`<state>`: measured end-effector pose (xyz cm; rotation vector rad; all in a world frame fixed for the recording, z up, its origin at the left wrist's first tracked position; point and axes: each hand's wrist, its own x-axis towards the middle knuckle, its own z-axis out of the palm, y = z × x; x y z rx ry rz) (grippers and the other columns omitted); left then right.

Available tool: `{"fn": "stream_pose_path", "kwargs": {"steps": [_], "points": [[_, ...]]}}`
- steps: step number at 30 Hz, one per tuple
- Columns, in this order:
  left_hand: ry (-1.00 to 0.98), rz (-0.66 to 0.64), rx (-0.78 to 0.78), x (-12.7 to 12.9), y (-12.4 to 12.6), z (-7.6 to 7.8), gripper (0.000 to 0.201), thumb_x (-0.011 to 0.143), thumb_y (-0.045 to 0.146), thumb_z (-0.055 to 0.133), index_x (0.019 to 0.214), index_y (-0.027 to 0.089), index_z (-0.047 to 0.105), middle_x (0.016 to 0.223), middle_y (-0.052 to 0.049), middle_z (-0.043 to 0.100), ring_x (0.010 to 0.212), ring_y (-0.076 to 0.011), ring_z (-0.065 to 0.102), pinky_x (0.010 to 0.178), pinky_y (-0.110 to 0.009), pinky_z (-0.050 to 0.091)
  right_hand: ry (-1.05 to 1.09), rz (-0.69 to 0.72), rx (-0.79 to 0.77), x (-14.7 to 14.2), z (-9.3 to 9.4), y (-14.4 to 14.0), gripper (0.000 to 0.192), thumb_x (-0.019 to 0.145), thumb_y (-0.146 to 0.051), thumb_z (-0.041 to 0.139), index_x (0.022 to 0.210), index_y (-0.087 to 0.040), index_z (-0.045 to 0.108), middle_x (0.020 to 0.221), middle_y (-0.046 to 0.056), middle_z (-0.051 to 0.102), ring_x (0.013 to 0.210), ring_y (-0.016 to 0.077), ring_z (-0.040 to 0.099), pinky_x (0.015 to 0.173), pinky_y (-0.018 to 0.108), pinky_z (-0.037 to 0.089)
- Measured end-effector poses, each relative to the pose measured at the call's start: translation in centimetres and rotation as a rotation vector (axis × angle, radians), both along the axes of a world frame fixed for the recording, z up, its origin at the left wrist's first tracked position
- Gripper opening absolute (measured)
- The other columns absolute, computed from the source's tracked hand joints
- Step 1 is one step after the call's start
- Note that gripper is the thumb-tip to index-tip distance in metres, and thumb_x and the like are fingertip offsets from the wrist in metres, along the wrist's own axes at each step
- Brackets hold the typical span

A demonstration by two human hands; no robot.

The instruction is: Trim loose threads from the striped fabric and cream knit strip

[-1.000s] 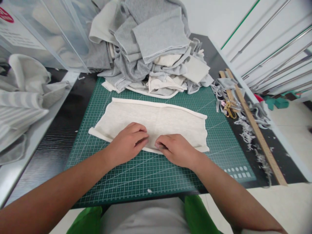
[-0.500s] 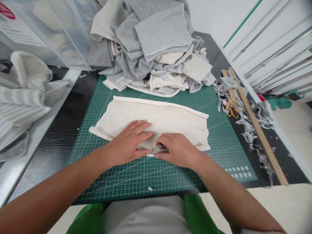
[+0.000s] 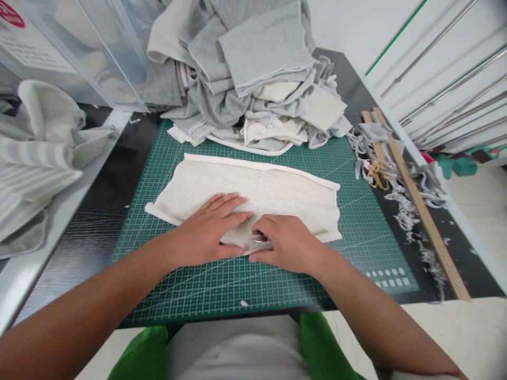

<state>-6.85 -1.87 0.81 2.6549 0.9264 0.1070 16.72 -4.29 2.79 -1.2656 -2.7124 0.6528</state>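
This looks like a sewing or cloth-cutting workroom. The black table carries a green cutting mat printed with a grid, with a pale cloth spread on it. At twelve o'clock rises a big pile of grey and cream fabric; at three o'clock lie gold-handled scissors, a long wooden ruler and thread scraps. A clear plastic bin with pale contents showing through stands at ten o'clock, and striped cloth lies at nine o'clock.
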Motion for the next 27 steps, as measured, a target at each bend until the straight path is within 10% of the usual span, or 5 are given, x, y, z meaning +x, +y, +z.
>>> {"fn": "stream_pose_path", "kwargs": {"steps": [6, 27], "points": [[0.015, -0.001, -0.002, 0.02, -0.05, 0.12, 0.075, 0.081, 0.062, 0.059, 0.143, 0.025, 0.037, 0.159, -0.008, 0.02, 0.148, -0.0257, 0.011, 0.119, -0.047, 0.014, 0.003, -0.054, 0.007, -0.3, -0.3, -0.05, 0.022, 0.088, -0.04, 0.06, 0.096, -0.019, 0.057, 0.089, 0.003, 0.066, 0.08, 0.0173, 0.06, 0.07, 0.029, 0.038], [-0.007, 0.027, 0.016, 0.22, -0.26, -0.1, 0.073, 0.082, 0.06, 0.059, 0.144, 0.027, 0.036, 0.158, -0.007, 0.021, 0.147, -0.0272, 0.014, 0.119, -0.049, 0.015, -0.031, -0.008, 0.017, -0.31, 0.02, -0.37, 0.04, 0.079, -0.05, 0.068, 0.103, -0.019, 0.059, 0.097, 0.007, 0.067, 0.086, 0.0223, 0.061, 0.071, 0.034, 0.042]]}}
